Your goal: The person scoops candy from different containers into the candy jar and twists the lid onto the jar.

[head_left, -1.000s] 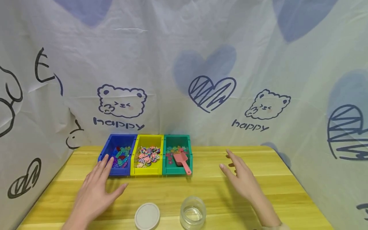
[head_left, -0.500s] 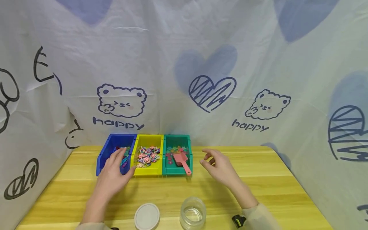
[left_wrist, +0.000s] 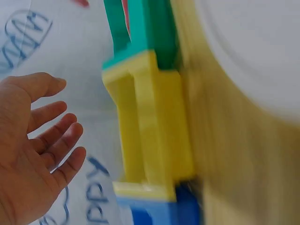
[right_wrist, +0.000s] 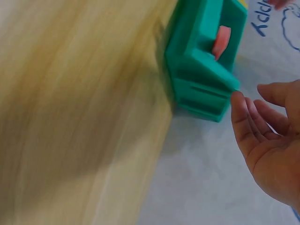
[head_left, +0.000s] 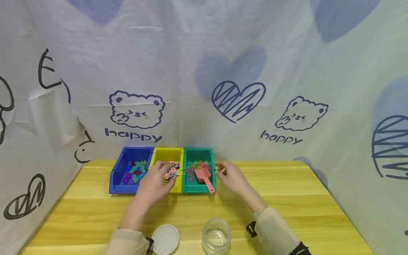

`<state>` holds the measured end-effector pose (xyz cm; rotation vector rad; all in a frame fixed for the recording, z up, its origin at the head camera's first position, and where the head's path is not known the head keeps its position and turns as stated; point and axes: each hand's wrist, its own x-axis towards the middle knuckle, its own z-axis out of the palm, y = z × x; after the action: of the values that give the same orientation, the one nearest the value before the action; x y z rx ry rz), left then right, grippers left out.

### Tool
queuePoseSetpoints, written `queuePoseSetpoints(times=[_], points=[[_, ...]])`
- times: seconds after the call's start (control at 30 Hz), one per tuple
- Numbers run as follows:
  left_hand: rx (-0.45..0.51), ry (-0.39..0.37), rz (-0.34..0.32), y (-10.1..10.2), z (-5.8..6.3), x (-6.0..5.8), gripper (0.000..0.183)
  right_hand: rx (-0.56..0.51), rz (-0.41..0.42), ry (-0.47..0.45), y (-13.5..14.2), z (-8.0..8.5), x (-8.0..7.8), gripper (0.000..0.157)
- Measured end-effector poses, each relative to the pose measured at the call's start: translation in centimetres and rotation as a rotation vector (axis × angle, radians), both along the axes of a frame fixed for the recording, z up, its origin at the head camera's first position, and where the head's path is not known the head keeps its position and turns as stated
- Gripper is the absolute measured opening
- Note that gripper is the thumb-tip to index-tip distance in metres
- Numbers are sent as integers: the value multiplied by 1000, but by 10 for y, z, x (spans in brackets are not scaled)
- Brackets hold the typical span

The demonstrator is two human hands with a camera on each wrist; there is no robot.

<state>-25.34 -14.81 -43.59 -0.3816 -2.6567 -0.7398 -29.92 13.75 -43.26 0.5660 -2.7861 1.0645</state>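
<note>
My left hand is over the front of the yellow bin, hiding part of the swirl-patterned candies inside. In the left wrist view its fingers are loosely bent around nothing. Close by the right wall of the green bin is my right hand, also holding nothing; I cannot tell whether its fingertips touch the wall. A pink scoop lies in the green bin on small translucent coloured pieces, its handle over the front edge. The blue bin at left holds shiny gem-like pieces.
A clear jar stands uncapped near the table's front edge. Left of it lies a round white lid, close to my left sleeve. The three bins stand side by side at the back of the wooden table, against a printed cloth.
My left hand has moved right, from the blue bin to over the yellow one. My right hand has come left to the green bin's side. Bins, jar and lid stay on the same table spots.
</note>
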Motion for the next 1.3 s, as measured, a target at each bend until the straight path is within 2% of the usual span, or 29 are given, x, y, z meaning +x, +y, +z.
queuePoseSetpoints(times=[0.1, 0.2, 0.33, 0.43, 0.57, 0.73, 0.87, 0.97, 1.13, 1.3], points=[[-12, -16, -37, 19, 6, -6, 43, -48, -22, -37, -2, -6, -13, 34], [-13, -67, -64, 37, 10, -9, 41, -106, -41, -81, -3, -13, -24, 36], [-1, -130, -79, 59, 12, -12, 38, -168, -42, -132, -3, -19, -32, 39], [18, -158, -57, 74, 11, -13, 35, -225, -44, -192, -1, -22, -34, 42], [72, -231, 5, 92, 9, -15, 33, -314, -52, -289, -1, -23, -37, 46], [89, -345, 77, 110, 3, -17, 42, -392, -43, -383, -2, -22, -39, 47], [71, -374, 126, 123, -5, -19, 63, -380, -29, -409, -4, -21, -43, 44], [86, -381, 151, 132, -10, -19, 69, -354, -23, -412, -4, -22, -44, 44], [118, -382, 169, 142, -17, -19, 68, -314, -21, -415, -4, -20, -42, 45], [122, -405, 171, 148, -17, -20, 64, -287, -23, -408, -3, -17, -40, 47]])
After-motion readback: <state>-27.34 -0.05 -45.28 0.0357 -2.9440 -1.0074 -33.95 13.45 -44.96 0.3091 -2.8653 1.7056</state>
